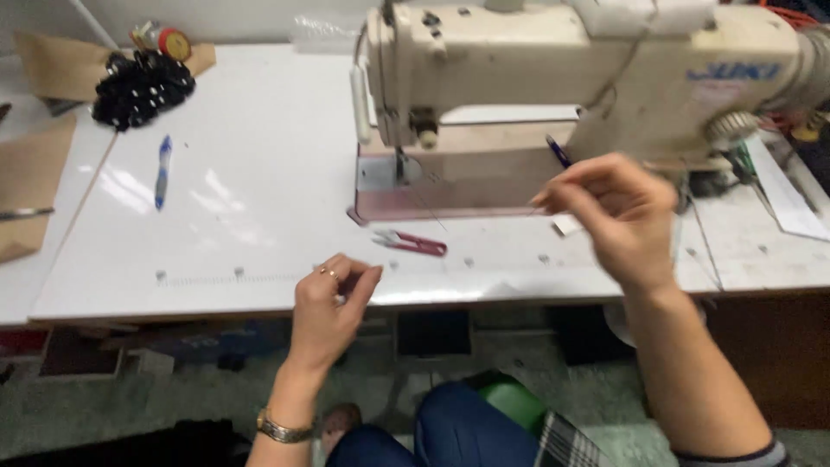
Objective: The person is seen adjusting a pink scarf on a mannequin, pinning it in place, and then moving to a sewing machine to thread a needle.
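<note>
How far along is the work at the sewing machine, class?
Done: nothing sewn shows; no fabric lies under the sewing machine. In hand: the right hand and left hand pinch fingertips, seemingly drawing thread too fine to confirm. Left: the red snips lie untouched.

A white table (259,182) carries a sewing machine (588,69), red snips (411,243), 1 blue pen (162,171) and, far left, perhaps black beads (143,88).

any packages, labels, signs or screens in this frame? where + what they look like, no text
Maker's label: blue lettering on the cream sewing machine arm, upper right, above the right hand.
Round container: far left corner of the white table, red-and-yellow face, behind a heap of black pieces.
Clear plastic bag: table's back edge, left of the machine.
No signs or screens.
</note>
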